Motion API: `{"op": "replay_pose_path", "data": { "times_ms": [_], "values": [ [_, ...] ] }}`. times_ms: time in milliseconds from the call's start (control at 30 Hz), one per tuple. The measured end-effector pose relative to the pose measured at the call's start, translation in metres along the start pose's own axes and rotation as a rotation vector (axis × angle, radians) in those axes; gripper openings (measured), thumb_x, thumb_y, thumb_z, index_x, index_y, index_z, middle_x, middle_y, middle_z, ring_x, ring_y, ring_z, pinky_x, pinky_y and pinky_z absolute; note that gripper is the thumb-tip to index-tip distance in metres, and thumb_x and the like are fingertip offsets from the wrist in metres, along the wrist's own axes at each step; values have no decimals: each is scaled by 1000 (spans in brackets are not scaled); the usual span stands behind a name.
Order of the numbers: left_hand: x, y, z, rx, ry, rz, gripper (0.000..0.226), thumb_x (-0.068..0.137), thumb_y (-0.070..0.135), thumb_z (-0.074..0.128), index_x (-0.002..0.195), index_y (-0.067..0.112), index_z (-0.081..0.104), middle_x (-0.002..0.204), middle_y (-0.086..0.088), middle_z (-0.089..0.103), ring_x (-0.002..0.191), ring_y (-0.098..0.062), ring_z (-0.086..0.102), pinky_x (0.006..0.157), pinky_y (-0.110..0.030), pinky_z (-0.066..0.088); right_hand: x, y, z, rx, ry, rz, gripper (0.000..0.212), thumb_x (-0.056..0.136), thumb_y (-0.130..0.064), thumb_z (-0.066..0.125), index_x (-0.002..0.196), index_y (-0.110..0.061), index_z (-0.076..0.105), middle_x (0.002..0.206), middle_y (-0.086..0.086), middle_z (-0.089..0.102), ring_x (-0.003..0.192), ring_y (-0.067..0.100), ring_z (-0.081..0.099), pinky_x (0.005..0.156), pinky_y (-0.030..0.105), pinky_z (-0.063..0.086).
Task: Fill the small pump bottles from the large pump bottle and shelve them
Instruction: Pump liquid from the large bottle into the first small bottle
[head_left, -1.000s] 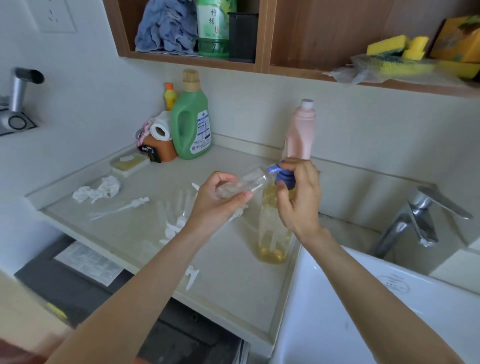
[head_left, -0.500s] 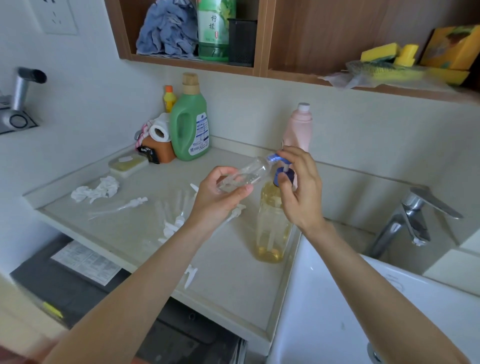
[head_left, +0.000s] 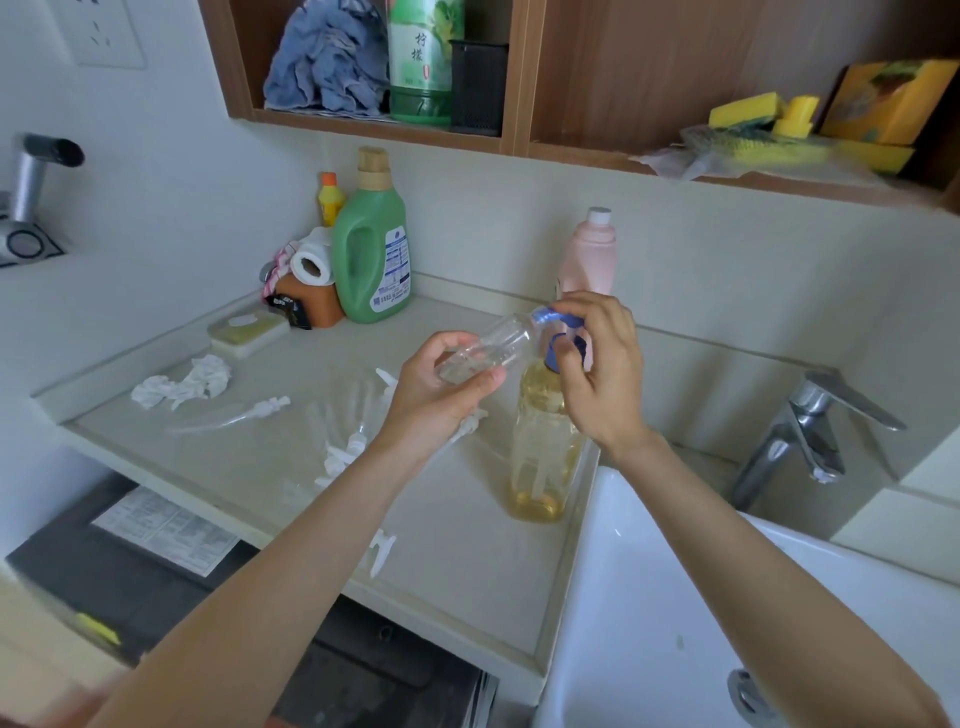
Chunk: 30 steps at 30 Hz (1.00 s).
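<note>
My left hand grips a small clear bottle, tilted with its open neck up against the blue pump spout. That spout belongs to the large clear bottle of yellow liquid standing upright on the counter. My right hand rests over the blue pump head, fingers curled on it. Several more small clear bottles and loose white pump tops lie on the counter behind my left forearm.
A green detergent jug, a pink bottle, a soap dish and crumpled tissue sit toward the back. A white sink with a chrome faucet is to the right. Wooden shelves hang above.
The right hand and the blue pump head have risen from the pressed-down position. The small bottle's neck stays at the spout.
</note>
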<state>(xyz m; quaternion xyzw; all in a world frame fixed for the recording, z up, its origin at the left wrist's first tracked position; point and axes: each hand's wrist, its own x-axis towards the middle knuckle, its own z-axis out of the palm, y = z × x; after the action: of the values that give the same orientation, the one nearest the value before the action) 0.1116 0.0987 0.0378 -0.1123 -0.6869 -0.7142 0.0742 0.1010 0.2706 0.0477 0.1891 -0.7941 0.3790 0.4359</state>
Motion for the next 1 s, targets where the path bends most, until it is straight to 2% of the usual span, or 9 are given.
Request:
{"op": "replay_pose_path", "data": {
  "times_ms": [100, 233, 367, 467, 600, 767, 900, 1000],
  "values": [
    [-1, 3, 0, -2, -14, 6, 30, 80, 7, 74, 102, 18, 58, 89, 6, 64, 61, 2, 55, 61, -15, 44, 6, 1, -5, 6, -34, -13, 35, 90, -20, 43, 105, 2, 66, 111, 12, 65, 104, 22, 56, 87, 1, 31],
    [-4, 4, -1, -11, -29, 12, 35, 80, 3, 72, 111, 8, 56, 91, 4, 63, 63, 4, 56, 61, -13, 45, -1, 6, -3, 31, -35, -6, 37, 92, -21, 44, 110, 3, 66, 118, 14, 63, 112, 19, 54, 89, 1, 32],
    [-6, 5, 0, -3, -54, 17, 34, 80, 2, 72, 108, 13, 56, 93, 7, 63, 62, 3, 56, 60, -13, 46, -1, 7, 3, 69, 65, -5, 33, 88, -14, 43, 101, 4, 67, 109, 12, 66, 104, 24, 59, 87, 6, 37],
    [-4, 1, -4, 7, -59, 9, 33, 78, 5, 75, 103, 19, 58, 94, 7, 63, 72, -3, 59, 62, -15, 46, -2, 10, 11, 60, 128, -10, 31, 87, -15, 42, 90, 1, 69, 98, 4, 66, 93, 23, 60, 85, 12, 38],
    [-3, -3, -9, 12, -94, -15, 35, 75, 9, 79, 102, 20, 60, 95, 7, 63, 79, -10, 60, 62, -17, 46, -7, 13, 14, 37, 150, -1, 30, 81, -11, 43, 83, -2, 71, 89, 5, 68, 86, 22, 58, 84, 14, 36],
    [-3, 0, -7, -10, -106, -23, 35, 79, 4, 75, 103, 21, 57, 94, 3, 63, 68, -5, 58, 59, -15, 45, 1, 8, 3, -44, 52, -4, 28, 81, -11, 46, 89, -6, 72, 95, 3, 70, 87, 19, 58, 84, 10, 37],
    [-3, 6, -2, -20, -109, -7, 35, 80, -1, 71, 106, 16, 55, 87, 0, 63, 57, 1, 55, 57, -13, 45, 13, 7, -17, -51, -49, -33, 29, 87, -14, 45, 100, -8, 71, 102, -4, 67, 96, 15, 61, 88, 21, 44],
    [-3, 6, -1, -41, -105, -14, 36, 80, -2, 71, 109, 13, 55, 85, 3, 64, 52, -3, 51, 52, -15, 42, 11, 7, -18, -35, -52, -23, 31, 91, -18, 44, 104, -7, 70, 107, -4, 65, 102, 16, 61, 92, 20, 44]
  ]
}}
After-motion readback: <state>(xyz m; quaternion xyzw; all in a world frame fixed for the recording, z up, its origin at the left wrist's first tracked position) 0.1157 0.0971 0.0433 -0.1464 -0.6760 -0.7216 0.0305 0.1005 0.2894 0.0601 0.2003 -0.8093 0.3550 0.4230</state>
